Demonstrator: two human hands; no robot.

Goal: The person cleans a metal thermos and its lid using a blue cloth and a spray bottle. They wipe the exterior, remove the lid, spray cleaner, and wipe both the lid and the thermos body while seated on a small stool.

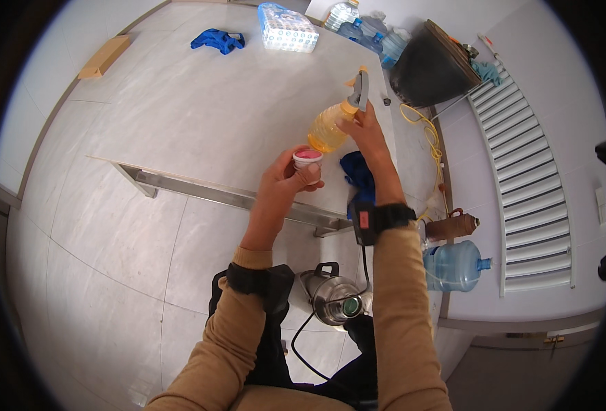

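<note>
My left hand [282, 177] grips a small white cup [303, 163] from the side, thumb across its front. Pink shows inside the cup's rim; whether it is the contents or the lining is unclear. In my right hand [362, 126] is a clear spray bottle [327, 129] with yellow liquid low in it and a grey-and-orange trigger head [359, 92]. The bottle leans, its base close behind the cup. Whether they touch is unclear. Both hands are over the near right part of a pale table [205, 118]. A dark blue cloth [351, 169] lies below my right forearm.
Another blue cloth [218, 41] and a wrapped paper pack [288, 30] lie at the table's far side. A steel vacuum flask [328, 295] stands close to my legs. Rightward are a large water bottle [452, 265], yellow tubing [430, 136], a black vat [426, 69] and a radiator [524, 180].
</note>
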